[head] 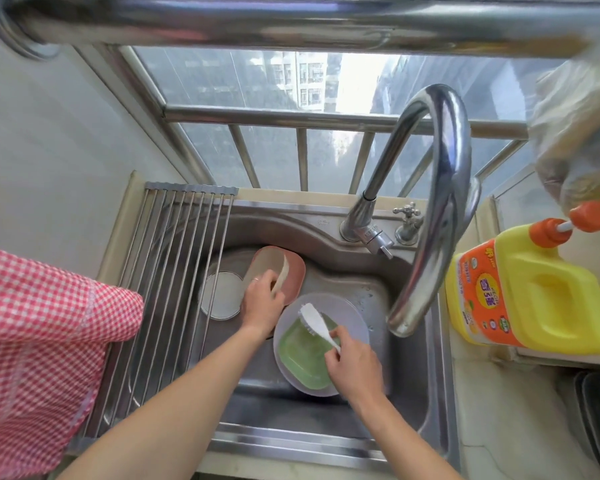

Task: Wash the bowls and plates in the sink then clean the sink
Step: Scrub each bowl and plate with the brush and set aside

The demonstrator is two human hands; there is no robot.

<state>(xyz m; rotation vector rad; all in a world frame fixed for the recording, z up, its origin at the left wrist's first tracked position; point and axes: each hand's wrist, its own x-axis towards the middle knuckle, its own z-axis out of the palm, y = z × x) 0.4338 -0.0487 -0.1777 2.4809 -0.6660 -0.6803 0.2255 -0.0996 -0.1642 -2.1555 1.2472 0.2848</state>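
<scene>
The left hand (261,304) grips a beige plate (280,274) tilted against a pink dish (293,271) at the back of the sink (409,368). The right hand (354,367) holds a white brush (317,322) over a green plate (303,358) lying in a grey bowl (352,315) below the faucet (440,188).
</scene>
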